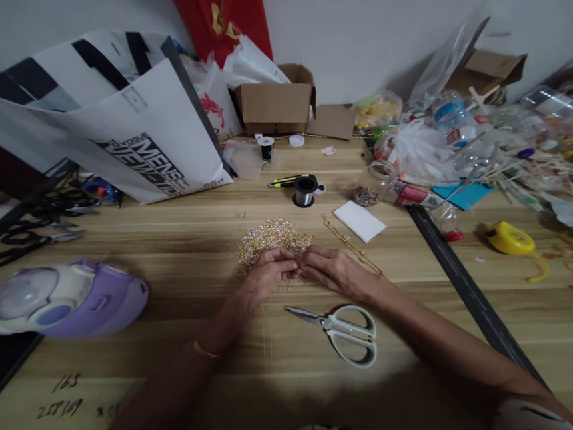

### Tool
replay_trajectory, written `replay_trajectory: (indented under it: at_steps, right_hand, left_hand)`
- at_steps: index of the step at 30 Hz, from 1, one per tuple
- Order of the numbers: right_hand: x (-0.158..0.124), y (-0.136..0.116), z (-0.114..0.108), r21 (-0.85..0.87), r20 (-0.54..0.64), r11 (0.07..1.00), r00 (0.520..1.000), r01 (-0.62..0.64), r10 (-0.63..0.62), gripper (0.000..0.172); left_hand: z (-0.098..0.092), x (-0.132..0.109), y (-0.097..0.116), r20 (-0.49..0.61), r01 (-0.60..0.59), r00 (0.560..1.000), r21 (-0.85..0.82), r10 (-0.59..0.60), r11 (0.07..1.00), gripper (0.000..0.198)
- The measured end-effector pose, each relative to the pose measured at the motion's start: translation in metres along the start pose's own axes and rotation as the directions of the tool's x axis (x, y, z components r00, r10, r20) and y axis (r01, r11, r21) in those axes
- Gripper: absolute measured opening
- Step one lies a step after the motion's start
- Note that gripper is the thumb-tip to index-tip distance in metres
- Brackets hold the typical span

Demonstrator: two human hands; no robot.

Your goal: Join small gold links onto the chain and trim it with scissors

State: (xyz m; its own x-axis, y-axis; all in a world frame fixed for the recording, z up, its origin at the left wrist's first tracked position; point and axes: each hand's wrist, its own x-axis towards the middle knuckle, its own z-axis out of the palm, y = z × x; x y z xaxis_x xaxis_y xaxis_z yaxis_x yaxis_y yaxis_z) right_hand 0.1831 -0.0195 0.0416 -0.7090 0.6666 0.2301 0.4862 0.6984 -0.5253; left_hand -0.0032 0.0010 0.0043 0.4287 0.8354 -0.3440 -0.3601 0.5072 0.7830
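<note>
My left hand (270,272) and my right hand (332,269) meet at the fingertips over the table, both closed in a pinch. Whatever sits between the fingers is too small to make out. Just beyond them lies a loose pile of gold and clear beads (267,237), partly hidden by my hands. A gold beaded chain (353,246) stretches along the table by my right hand. Nearer to me rest scissors (351,330) with pale handles, blades pointing left.
A wire spool (305,190), a yellow-black cutter (288,181), a white card (360,220) and a jar of beads (375,184) stand beyond the pile. Left are a purple-white case (73,300), black-handled scissors (28,241) and a paper bag (154,139). A yellow tape measure (510,238) lies right.
</note>
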Motion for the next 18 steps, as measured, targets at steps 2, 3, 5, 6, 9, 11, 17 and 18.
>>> replay_trajectory:
  at_steps: [2, 3, 5, 6, 9, 11, 17, 18]
  right_hand:
    - [0.001, 0.0, -0.001, 0.079, -0.023, 0.997, 0.999, -0.027, 0.028, 0.019]
    - [0.002, 0.0, -0.001, 0.12, -0.035, 0.992, 0.998, -0.045, 0.05, 0.018]
    - [0.002, 0.002, -0.001, 0.203, -0.062, 0.974, 0.992, -0.097, 0.111, 0.016]
    - [0.003, 0.003, 0.0, 0.248, -0.07, 0.96, 0.986, -0.128, 0.15, 0.016]
    - [0.003, 0.008, 0.004, 0.427, -0.052, 0.88, 0.966, -0.208, 0.254, 0.019]
    - [0.003, 0.012, 0.008, 0.582, -0.017, 0.779, 0.955, -0.232, 0.297, 0.021]
    - [0.005, 0.02, 0.018, 0.822, 0.087, 0.493, 0.918, -0.286, 0.387, 0.029]
    - [0.005, 0.021, 0.019, 0.832, 0.095, 0.471, 0.912, -0.293, 0.399, 0.03]
  left_hand:
    - [0.0, -0.001, 0.001, 0.003, -0.012, 1.0, 0.015, 0.012, 1.0, 0.032]
    - [0.0, -0.001, 0.001, 0.005, -0.025, 1.0, 0.027, 0.025, 0.999, 0.032]
    - [0.001, -0.001, 0.001, -0.007, -0.057, 0.998, 0.065, 0.057, 0.996, 0.03]
    - [0.001, 0.0, 0.001, -0.021, -0.074, 0.997, 0.09, 0.076, 0.993, 0.03]
    - [0.003, 0.0, 0.002, -0.064, -0.126, 0.988, 0.194, 0.141, 0.973, 0.028]
    - [0.005, -0.001, 0.003, -0.068, -0.175, 0.977, 0.287, 0.202, 0.942, 0.026]
    - [0.011, -0.006, 0.004, 0.039, -0.405, 0.887, 0.541, 0.459, 0.737, 0.016]
    - [0.011, -0.007, 0.003, 0.056, -0.445, 0.861, 0.567, 0.506, 0.693, 0.013]
